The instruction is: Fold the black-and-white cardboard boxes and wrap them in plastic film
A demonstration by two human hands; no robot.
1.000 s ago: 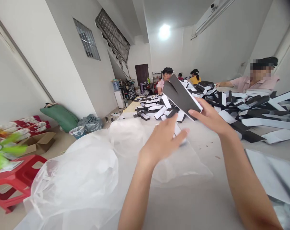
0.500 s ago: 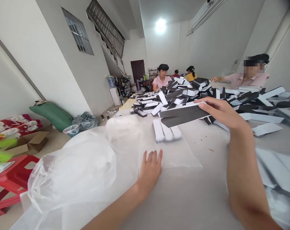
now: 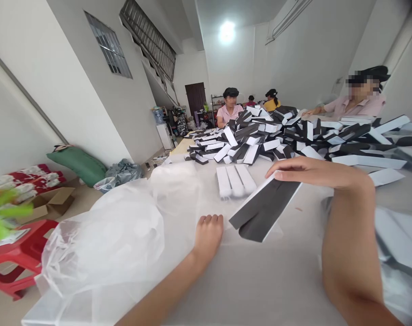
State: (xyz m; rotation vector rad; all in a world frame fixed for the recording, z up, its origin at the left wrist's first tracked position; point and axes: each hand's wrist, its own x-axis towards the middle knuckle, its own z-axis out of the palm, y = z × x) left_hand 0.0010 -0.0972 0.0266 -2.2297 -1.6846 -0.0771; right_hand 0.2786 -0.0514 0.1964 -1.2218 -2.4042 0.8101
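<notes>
My right hand (image 3: 290,172) grips the upper end of a flat black strip with white edges (image 3: 269,210), its thumb over the near face. The strip tilts down to the left, its lower end over a clear plastic bag (image 3: 277,230) lying on the table. My left hand (image 3: 210,228) rests on the table left of the strip's lower end. Its fingers are curled in, and what they may hold is hidden. Beyond both hands lies a group of white strips side by side (image 3: 236,181).
A large heap of black and white strips (image 3: 256,136) covers the far side of the table. Sheer white plastic bags (image 3: 120,235) spread over the left side. Two people in pink (image 3: 229,111) sit across the table. A red stool (image 3: 22,249) stands at left.
My right hand has brought the black strip down and nearer, turning its free end toward me. The fingers of my left hand, stretched out before, have curled in.
</notes>
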